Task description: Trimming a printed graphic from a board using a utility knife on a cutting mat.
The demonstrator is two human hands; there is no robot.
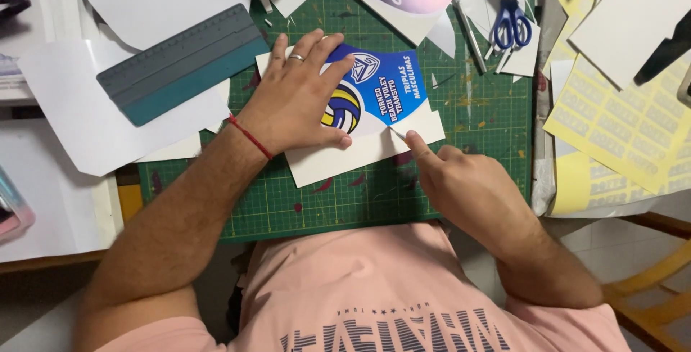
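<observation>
A blue printed sticker (385,86) with a yellow-and-blue ball picture lies on its white backing sheet (338,159) on the green cutting mat (374,193). My left hand (299,96), with a ring and a red wrist string, presses flat on the sticker's left part, fingers spread. At the sticker's lower right edge, my right hand (461,179) is closed, with its fingertip and thumb pinching or picking at the edge of the sheet; whether it holds a small tool is hidden.
A teal squeegee (183,60) lies on white sheets at upper left. Blue-handled scissors (511,28) and a slim knife (468,32) rest at upper right. Yellow sticker sheets (626,129) lie at right. Paper offcuts ring the mat.
</observation>
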